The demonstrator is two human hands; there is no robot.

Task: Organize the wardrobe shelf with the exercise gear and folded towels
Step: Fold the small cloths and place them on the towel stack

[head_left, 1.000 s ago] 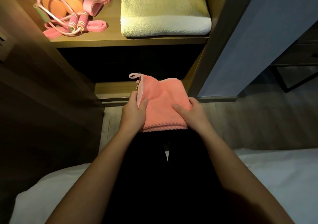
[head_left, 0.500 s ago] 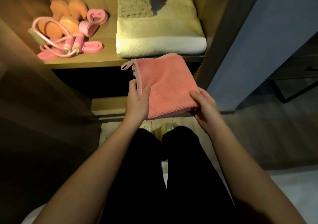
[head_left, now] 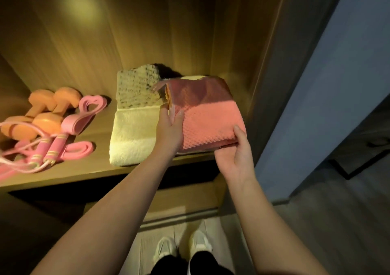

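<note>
A folded pink towel (head_left: 205, 116) is held over the right part of the wooden shelf (head_left: 88, 169), lying across the top of a folded cream towel (head_left: 132, 133). My left hand (head_left: 169, 130) grips the pink towel's left edge. My right hand (head_left: 234, 155) holds its near right corner from below. A smaller knobbly cream towel (head_left: 136, 87) lies on the back of the cream one. On the shelf's left sit two orange dumbbells (head_left: 45, 112), a pink jump rope (head_left: 42, 150) and pink resistance bands (head_left: 87, 111).
The wardrobe's right side panel (head_left: 268, 84) stands close beside the pink towel. A lower shelf edge (head_left: 181, 196) runs below. White shoes (head_left: 183, 249) stand on the floor. A blue-grey wall (head_left: 337, 84) is on the right.
Both hands have lifted the pink towel up and forward from lap height onto the shelf, over the cream towel. The view has tilted up toward the shelf.
</note>
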